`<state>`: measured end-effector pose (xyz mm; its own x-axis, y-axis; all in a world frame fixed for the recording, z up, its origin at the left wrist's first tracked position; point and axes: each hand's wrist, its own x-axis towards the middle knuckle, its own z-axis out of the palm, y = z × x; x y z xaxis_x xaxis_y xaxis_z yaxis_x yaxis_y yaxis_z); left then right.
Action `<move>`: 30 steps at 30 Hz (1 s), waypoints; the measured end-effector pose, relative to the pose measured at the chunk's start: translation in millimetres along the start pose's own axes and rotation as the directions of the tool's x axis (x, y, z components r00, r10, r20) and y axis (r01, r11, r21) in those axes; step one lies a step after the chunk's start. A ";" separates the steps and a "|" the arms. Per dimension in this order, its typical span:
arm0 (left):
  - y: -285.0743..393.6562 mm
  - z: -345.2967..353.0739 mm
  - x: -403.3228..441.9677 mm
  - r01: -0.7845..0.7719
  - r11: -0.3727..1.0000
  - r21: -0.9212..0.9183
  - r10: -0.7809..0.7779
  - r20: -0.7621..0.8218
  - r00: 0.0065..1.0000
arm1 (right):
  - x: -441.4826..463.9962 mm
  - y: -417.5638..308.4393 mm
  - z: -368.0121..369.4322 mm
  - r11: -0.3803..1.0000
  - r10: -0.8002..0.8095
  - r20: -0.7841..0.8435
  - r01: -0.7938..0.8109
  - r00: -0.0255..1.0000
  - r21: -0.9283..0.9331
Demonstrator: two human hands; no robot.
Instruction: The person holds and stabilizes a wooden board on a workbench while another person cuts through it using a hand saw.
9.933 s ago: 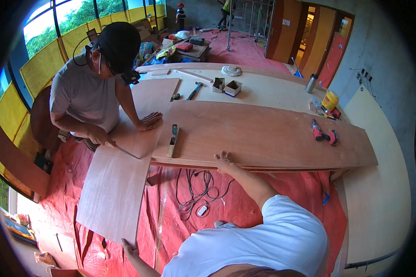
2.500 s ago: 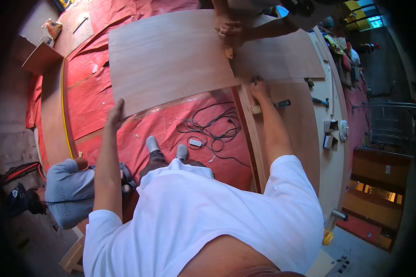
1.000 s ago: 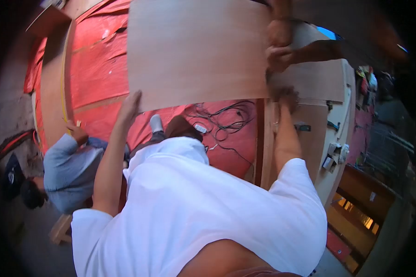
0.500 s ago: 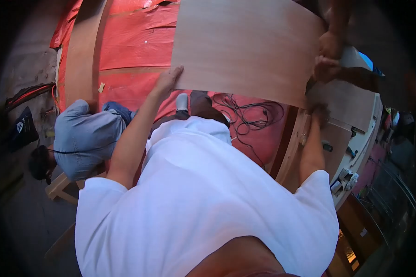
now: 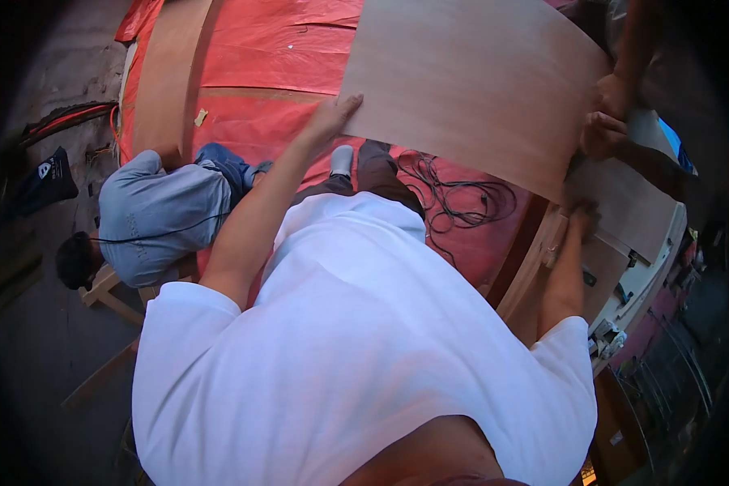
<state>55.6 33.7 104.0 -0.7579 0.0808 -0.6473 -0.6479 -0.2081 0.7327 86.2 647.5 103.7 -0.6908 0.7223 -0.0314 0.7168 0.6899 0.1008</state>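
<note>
A broad, pale-brown plywood sheet (image 5: 470, 89) reaches the wood-topped bench (image 5: 604, 261). The left hand's (image 5: 336, 115) fingers are nearly closed on its near-left corner. The right hand (image 5: 581, 219) is at the bench's near edge, finger opening unclear, near a co-worker's hands (image 5: 604, 134). Supporting the sheet seems underway; moving it calls for level, steady hold.

Indoor woodworking site: plywood sheet (image 5: 474, 89), red floor covering (image 5: 275, 57), coiled cable (image 5: 462, 202), bare grey floor (image 5: 32, 324).

Wide brown wooden sheet (image 5: 478, 89), held overhanging
</note>
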 end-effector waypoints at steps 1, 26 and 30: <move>-2.2 -1.3 4.3 0.024 0.999 -0.025 -0.024 0.002 1.000 | -4.7 -2.0 -4.2 0.999 -0.028 -0.019 0.027 0.999 -0.018; -4.1 6.9 -0.8 0.008 0.999 -0.034 -0.009 -0.012 1.000 | 7.1 7.3 3.2 0.993 0.089 0.020 -0.090 0.996 0.071; -8.3 0.3 1.4 0.027 1.000 -0.012 -0.027 -0.001 1.000 | -7.7 -10.2 -19.5 0.994 0.045 0.049 -0.049 0.998 0.098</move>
<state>59.9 35.8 97.1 -0.7402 0.0855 -0.6670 -0.6672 -0.2171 0.7125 82.4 634.0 122.4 -0.6528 0.7538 -0.0755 0.7557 0.6549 0.0042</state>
